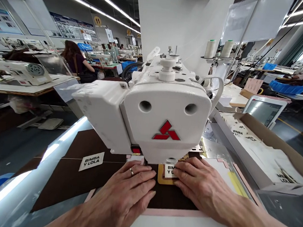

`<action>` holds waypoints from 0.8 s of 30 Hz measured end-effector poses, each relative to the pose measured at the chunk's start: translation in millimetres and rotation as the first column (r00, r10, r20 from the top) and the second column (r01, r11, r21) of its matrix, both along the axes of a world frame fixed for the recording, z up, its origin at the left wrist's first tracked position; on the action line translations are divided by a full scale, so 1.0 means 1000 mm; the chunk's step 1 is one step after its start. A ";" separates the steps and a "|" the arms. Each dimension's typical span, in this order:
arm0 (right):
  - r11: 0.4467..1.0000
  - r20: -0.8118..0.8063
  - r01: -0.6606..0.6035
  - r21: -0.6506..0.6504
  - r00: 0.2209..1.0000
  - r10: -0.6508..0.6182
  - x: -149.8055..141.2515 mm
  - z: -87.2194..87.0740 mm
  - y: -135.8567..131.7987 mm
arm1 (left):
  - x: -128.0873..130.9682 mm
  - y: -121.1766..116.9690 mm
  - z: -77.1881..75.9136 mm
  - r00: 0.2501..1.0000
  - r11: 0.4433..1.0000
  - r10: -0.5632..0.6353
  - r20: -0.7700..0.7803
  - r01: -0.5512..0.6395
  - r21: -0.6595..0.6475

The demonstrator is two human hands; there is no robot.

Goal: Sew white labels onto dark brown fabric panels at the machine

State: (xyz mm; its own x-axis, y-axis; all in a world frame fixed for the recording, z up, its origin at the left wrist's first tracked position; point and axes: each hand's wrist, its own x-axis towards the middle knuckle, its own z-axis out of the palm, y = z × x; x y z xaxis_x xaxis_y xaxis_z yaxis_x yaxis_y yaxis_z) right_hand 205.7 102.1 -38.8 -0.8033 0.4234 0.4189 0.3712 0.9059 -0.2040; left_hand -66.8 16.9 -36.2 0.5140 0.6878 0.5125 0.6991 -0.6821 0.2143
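A white sewing machine with a red three-diamond emblem fills the centre of the view. My left hand, with a ring on one finger, lies flat on dark brown fabric left of the machine head. My right hand rests on the fabric at the right, its fingertips touching a white label printed in black and partly covered. That label sits within a yellowish frame under the head. Another label, reading BIMBA Y LOLA, lies on the fabric to the left. The needle is hidden.
A long box of loose white labels stands at the right, by a tablet screen. Two thread cones stand behind the machine. A lit strip runs along the left edge. A person sits at the back left.
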 end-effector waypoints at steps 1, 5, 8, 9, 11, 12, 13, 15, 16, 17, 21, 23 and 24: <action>1.000 0.008 0.003 -0.006 1.000 -0.003 0.000 0.000 0.000 | 0.001 0.001 0.002 1.000 1.000 0.001 -0.013 -0.001 0.002; 1.000 0.063 -0.011 -0.018 0.998 0.012 -0.003 0.001 0.002 | 0.005 0.006 0.007 0.992 1.000 0.002 -0.128 0.000 0.015; 0.998 0.101 -0.039 -0.043 0.994 0.043 -0.006 0.000 0.006 | 0.007 0.010 0.009 0.982 0.999 0.010 -0.190 -0.001 0.048; 0.998 0.109 -0.045 -0.049 0.993 0.050 -0.007 0.000 0.008 | 0.007 0.011 0.009 0.979 0.999 0.013 -0.203 -0.002 0.053; 0.997 0.118 -0.054 -0.047 0.991 0.059 -0.007 -0.002 0.009 | 0.006 0.014 0.009 0.973 0.998 0.014 -0.230 -0.001 0.056; 0.998 0.126 -0.055 -0.044 0.990 0.060 -0.007 -0.003 0.009 | 0.006 0.015 0.008 0.970 0.998 0.011 -0.242 0.002 0.055; 0.998 0.133 -0.054 -0.045 0.989 0.060 -0.006 -0.004 0.010 | 0.005 0.017 0.008 0.967 0.999 0.006 -0.253 0.007 0.051; 0.996 0.156 -0.053 -0.069 0.986 0.063 -0.005 -0.002 0.010 | 0.004 0.019 0.007 0.964 0.999 -0.004 -0.267 0.016 0.045; 0.994 0.165 -0.054 -0.090 0.984 0.069 -0.004 -0.001 0.010 | 0.003 0.020 0.006 0.963 0.999 -0.011 -0.270 0.023 0.039; 0.991 0.174 -0.059 -0.117 0.982 0.079 -0.003 0.001 0.011 | 0.002 0.021 0.005 0.963 0.999 -0.021 -0.270 0.030 0.029; 0.971 0.169 -0.130 -0.202 0.972 0.165 0.001 0.009 0.018 | 0.001 0.022 0.002 0.964 0.999 -0.037 -0.263 0.034 -0.016; 0.966 0.169 -0.157 -0.203 0.967 0.193 0.002 0.010 0.022 | 0.000 0.022 0.002 0.965 0.999 -0.046 -0.259 0.040 -0.027; 0.967 0.173 -0.162 -0.196 0.965 0.197 0.001 0.010 0.023 | -0.001 0.022 0.002 0.965 0.999 -0.052 -0.255 0.047 -0.027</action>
